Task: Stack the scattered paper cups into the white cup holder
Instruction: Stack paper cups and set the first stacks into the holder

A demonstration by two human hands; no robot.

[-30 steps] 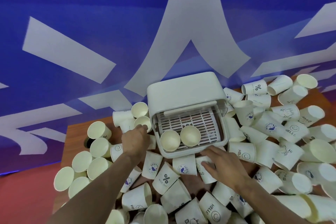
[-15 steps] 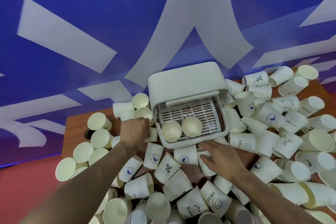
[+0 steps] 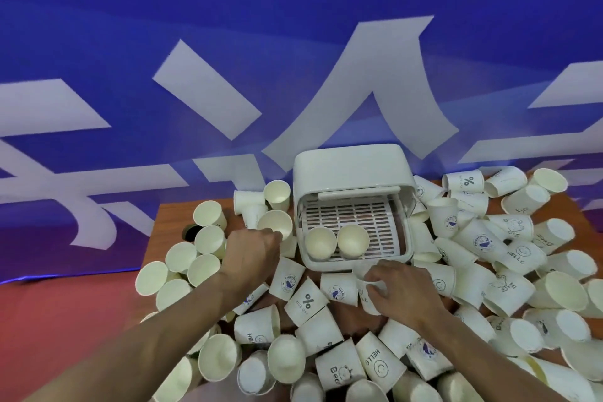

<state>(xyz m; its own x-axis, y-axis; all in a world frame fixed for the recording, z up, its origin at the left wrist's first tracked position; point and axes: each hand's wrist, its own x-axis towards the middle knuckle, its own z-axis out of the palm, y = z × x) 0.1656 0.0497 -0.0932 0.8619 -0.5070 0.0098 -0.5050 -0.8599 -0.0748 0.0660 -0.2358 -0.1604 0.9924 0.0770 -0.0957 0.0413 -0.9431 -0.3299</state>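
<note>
From the head camera, a brown table (image 3: 169, 215) is covered with paper cups. The white cup holder (image 3: 354, 206) sits at the back edge of the table, near the middle, with its lid up. Two cups (image 3: 336, 240) already sit inside it at the front, mouths facing the camera. Many more lie all around it, on their sides or upside down, right out to the left and right edges.

The left hand (image 3: 253, 254) is just left of the holder. Its fingers curl onto the rim of an open cup (image 3: 275, 225) there, so it looks like it is holding that cup. The right hand (image 3: 396, 290) is just in front of the holder, fingers bent around a small cup (image 3: 367, 292) lying on the table.

I think this is the picking-up step, with most of the job left to do. Next, each hand needs to lift its cup, turn it the same way as the ones inside, and slide it in gently so the thin paper does not squash.
</note>
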